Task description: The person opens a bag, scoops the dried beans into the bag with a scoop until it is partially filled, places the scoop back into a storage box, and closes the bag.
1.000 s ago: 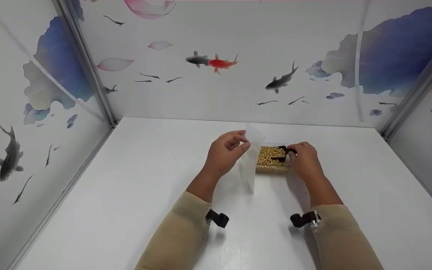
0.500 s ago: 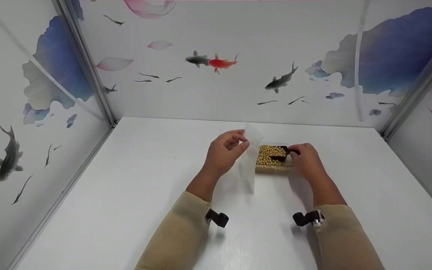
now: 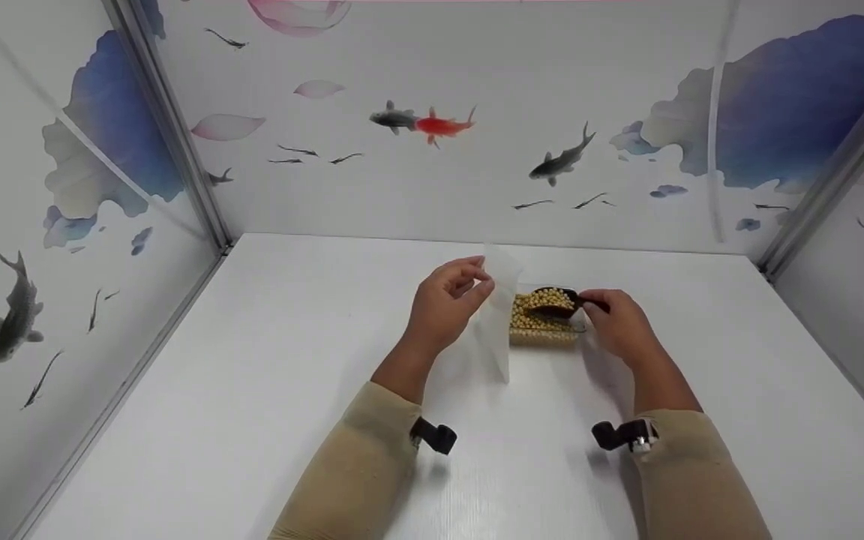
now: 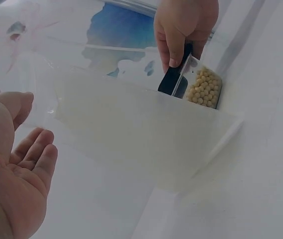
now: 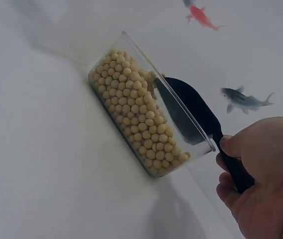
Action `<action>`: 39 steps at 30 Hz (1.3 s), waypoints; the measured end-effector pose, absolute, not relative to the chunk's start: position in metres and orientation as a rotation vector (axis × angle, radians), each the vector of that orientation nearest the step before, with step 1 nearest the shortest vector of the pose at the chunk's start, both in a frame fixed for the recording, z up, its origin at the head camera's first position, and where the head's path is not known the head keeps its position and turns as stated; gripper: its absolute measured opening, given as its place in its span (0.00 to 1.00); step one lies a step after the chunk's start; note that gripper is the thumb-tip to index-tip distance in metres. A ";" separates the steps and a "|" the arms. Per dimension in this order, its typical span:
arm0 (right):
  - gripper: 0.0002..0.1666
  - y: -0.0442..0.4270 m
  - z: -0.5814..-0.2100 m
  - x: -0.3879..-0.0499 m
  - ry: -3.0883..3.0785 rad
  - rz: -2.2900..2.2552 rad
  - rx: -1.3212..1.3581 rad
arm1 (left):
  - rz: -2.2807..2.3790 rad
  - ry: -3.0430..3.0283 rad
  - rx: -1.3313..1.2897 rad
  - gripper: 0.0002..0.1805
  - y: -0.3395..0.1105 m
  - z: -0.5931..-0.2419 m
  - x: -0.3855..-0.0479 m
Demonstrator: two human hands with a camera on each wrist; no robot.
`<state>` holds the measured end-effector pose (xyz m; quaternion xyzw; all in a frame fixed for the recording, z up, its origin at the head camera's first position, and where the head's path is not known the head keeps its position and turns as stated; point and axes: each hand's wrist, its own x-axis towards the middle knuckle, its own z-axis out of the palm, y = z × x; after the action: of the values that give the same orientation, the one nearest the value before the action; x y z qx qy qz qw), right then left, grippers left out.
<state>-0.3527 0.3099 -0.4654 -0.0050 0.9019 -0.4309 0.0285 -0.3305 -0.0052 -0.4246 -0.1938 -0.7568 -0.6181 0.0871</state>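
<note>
My left hand (image 3: 443,304) pinches the upper edge of a translucent plastic bag (image 3: 501,330), which hangs upright beside the container. In the left wrist view the bag (image 4: 126,129) spreads from the fingers towards the container. My right hand (image 3: 619,322) grips the handle of a black scoop (image 5: 193,104). Its bowl holds soybeans in the head view and sits at the top of a clear rectangular container (image 5: 196,153). Soybeans (image 5: 131,109) fill much of that container. The bag hides the container's left end in the head view.
A white tabletop (image 3: 312,322) lies under everything. White panels (image 3: 462,195) printed with fish and petals enclose the back and both sides, with metal posts (image 3: 169,127) at the corners. A small black camera mount sits on each sleeve.
My right hand has drawn slightly right and towards the person. The scoop has come up from among the soybeans and now carries a heap. The left hand and bag have barely shifted.
</note>
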 end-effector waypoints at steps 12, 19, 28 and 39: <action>0.28 0.309 -0.462 -0.353 2.697 -1.525 0.061 | -1.808 -2.247 -0.553 0.09 -0.006 -0.426 -0.333; 0.28 0.311 -0.461 -0.353 2.662 -1.596 0.068 | -1.820 -2.247 -0.522 0.09 -0.006 -0.425 -0.332; 0.29 0.311 -0.458 -0.351 2.601 -1.719 0.038 | -1.817 -2.239 -0.517 0.08 -0.006 -0.426 -0.334; 0.29 0.305 -0.449 -0.345 2.595 -1.783 0.005 | -1.807 -2.224 -0.485 0.08 -0.006 -0.426 -0.336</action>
<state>-0.3455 0.3048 -0.4488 0.0016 0.8242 -0.5663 -0.0034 -0.3364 -0.0064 -0.4256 -0.1658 -0.7599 -0.6175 0.1170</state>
